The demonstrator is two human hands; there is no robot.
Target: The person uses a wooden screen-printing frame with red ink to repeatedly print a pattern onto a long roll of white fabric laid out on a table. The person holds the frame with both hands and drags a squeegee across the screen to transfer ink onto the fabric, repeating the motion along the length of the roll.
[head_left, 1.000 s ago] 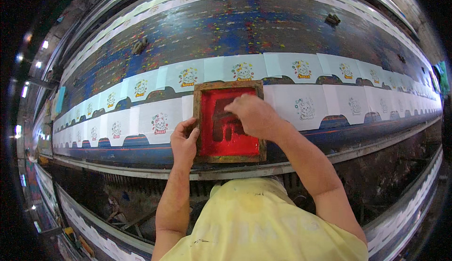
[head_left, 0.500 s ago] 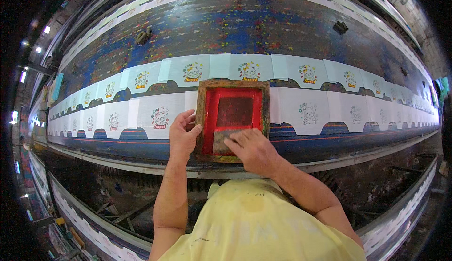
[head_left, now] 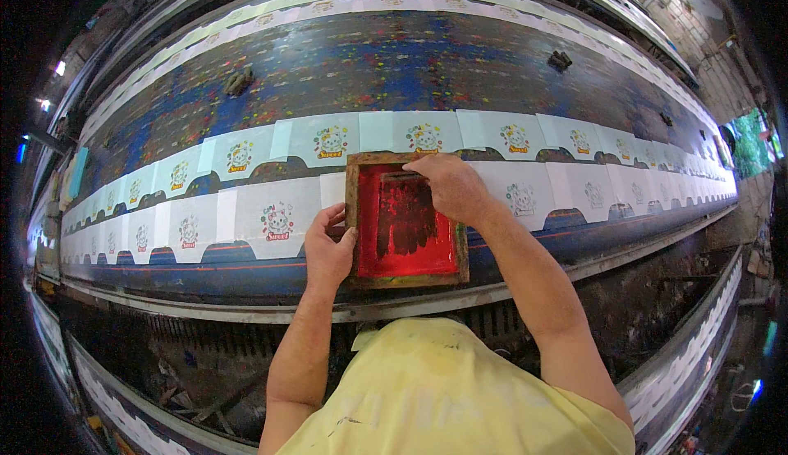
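A screen-printing frame [head_left: 461, 262] with a worn wooden rim lies on white printed pieces along the long table, with red ink [head_left: 394, 262] inside and a dark middle. My left hand [head_left: 330, 250] grips the frame's left side, thumb against the wood. At the frame's top, my right hand [head_left: 451, 186] is closed on a squeegee [head_left: 396, 174], partly hidden by the fingers. Beside the frame are a piece with a cat print in several colours [head_left: 277, 229] and a paler printed piece [head_left: 525, 200].
Rows of printed white pieces [head_left: 180, 176] run along the paint-spattered table [head_left: 345, 61]. Two dark lumpy objects [head_left: 560, 59] [head_left: 238, 81] rest on the table beyond. A metal rail [head_left: 246, 311] follows the near edge, and other long tables [head_left: 673, 340] show at the lower sides.
My right hand moved down to the bottom of the screen with the squeegee, then back up to the top. My left hand stays on the frame's left side.
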